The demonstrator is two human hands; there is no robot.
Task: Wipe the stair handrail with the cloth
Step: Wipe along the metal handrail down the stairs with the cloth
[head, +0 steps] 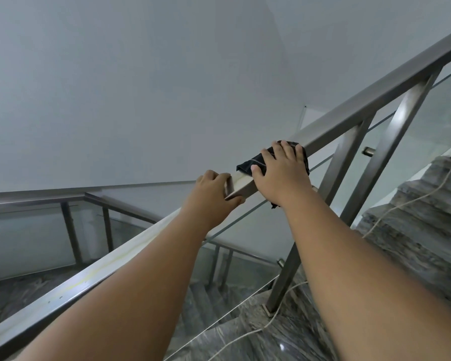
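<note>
The right hand (284,175) hides most of the cloth (250,164); handrail (362,110) perhaps continues past both edges.

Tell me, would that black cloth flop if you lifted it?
Probably floppy: the cloth drapes over the rail and a corner hangs below. Likely light, since it bunches under the right hand. It may slide easily on the smooth metal.
</note>
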